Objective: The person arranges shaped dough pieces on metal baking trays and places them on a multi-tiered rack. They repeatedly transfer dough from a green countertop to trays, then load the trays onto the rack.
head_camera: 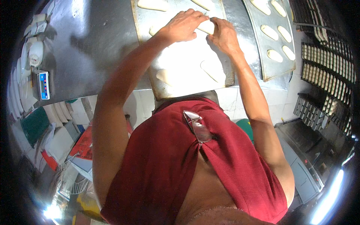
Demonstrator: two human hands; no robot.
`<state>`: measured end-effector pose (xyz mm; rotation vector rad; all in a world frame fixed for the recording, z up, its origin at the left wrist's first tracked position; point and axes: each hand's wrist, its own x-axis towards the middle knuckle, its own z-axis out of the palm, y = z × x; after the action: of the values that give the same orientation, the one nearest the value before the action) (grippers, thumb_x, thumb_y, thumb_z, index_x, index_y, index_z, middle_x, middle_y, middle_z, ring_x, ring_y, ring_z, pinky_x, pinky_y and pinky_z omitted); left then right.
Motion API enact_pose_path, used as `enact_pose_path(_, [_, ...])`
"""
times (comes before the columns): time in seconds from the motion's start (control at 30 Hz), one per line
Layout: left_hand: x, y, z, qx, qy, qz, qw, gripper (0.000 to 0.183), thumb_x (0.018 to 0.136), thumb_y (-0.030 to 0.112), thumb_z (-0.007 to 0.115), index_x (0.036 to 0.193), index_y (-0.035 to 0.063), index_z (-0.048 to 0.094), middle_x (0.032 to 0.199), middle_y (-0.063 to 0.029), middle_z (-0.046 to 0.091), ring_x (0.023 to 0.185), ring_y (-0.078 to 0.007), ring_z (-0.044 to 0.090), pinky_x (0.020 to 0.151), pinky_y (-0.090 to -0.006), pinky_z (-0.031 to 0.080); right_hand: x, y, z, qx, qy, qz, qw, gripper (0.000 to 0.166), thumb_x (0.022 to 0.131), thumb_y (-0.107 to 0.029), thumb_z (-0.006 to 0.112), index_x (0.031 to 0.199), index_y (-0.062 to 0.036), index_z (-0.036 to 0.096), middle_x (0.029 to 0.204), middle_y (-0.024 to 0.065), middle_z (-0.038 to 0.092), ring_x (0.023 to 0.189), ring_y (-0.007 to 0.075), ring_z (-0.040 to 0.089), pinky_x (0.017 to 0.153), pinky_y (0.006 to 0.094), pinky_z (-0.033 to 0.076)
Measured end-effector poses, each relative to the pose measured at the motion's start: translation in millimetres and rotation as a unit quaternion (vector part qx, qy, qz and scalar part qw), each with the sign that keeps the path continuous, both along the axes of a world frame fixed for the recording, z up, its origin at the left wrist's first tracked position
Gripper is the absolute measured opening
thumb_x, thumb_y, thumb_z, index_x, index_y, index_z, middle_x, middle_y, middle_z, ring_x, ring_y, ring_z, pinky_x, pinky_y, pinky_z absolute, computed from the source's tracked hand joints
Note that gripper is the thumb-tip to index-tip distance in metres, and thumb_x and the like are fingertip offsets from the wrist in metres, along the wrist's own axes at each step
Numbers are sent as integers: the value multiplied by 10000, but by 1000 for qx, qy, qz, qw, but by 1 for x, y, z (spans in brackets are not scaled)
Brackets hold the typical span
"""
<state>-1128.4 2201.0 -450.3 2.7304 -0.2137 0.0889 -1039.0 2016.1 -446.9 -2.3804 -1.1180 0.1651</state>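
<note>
An oval piece of pale dough (pixel 206 27) lies on a metal baking tray (pixel 230 74) before me, between my two hands. My left hand (pixel 187 25) is at its left end, with the fingertips touching it at the top. The fingers and thumb of my right hand (pixel 223 33) rest against its right side. Other dough pieces lie about on the same tray: one (pixel 153 4) at the top left, one (pixel 166 77) at the lower left and one (pixel 213 71) at the lower right. Another is partly hidden behind my left wrist. Glare washes out the tray's middle.
A second baking tray (pixel 264 56) with several dough pieces lies to the right on the metal table (pixel 101 56). At the left edge stand a digital scale (pixel 44 85) and a dial scale (pixel 35 57). Racked trays of dough pieces (pixel 323 73) stand beyond the table at the right.
</note>
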Motion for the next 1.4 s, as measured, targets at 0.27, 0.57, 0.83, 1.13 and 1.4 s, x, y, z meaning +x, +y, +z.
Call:
enact_pose_path(0.27, [26, -3, 3, -86, -26, -81, 993, 476, 741, -19, 580, 1211, 51, 599, 1139, -131, 583, 1133, -323, 521, 1005, -406, 439, -21, -7, 24, 11, 108, -86, 990, 495, 687, -230, 720, 1063, 78, 629, 1019, 282, 621, 953, 414, 623, 847, 457, 504])
enact_pose_path(0.57, [-14, 74, 25, -67, -118, 89, 987, 571, 731, 83, 661, 1291, 68, 554, 1331, -136, 549, 1283, -324, 462, 1081, -452, 365, -8, 27, 34, 90, 68, -22, 993, 568, 742, -290, 761, 1153, 71, 608, 1116, 261, 624, 1081, 381, 594, 948, 424, 478])
enact_pose_path(0.83, [-30, 162, -2, 16, -44, 154, 987, 549, 716, 18, 611, 1263, 47, 578, 1299, -149, 559, 1246, -334, 477, 1079, -427, 375, -13, 187, -13, 120, -37, 118, 985, 629, 693, -160, 750, 1220, 96, 522, 1063, 297, 625, 999, 417, 616, 901, 457, 494])
enact_pose_path(1.13, [-8, 179, 30, -13, 20, 8, 1000, 484, 720, 28, 610, 1204, 35, 605, 1228, -149, 574, 1182, -341, 500, 1026, -429, 398, -26, 192, 7, 145, 80, 27, 986, 528, 669, -163, 764, 1091, 72, 549, 957, 289, 630, 880, 439, 635, 814, 473, 519])
enact_pose_path(1.4, [14, 139, 43, -62, -39, 34, 997, 578, 692, -14, 612, 1263, 71, 583, 1247, -156, 567, 1226, -347, 500, 1062, -414, 401, 27, 115, 18, 105, 11, -39, 994, 728, 671, -219, 801, 1273, 73, 515, 1191, 261, 578, 1110, 407, 534, 986, 450, 447])
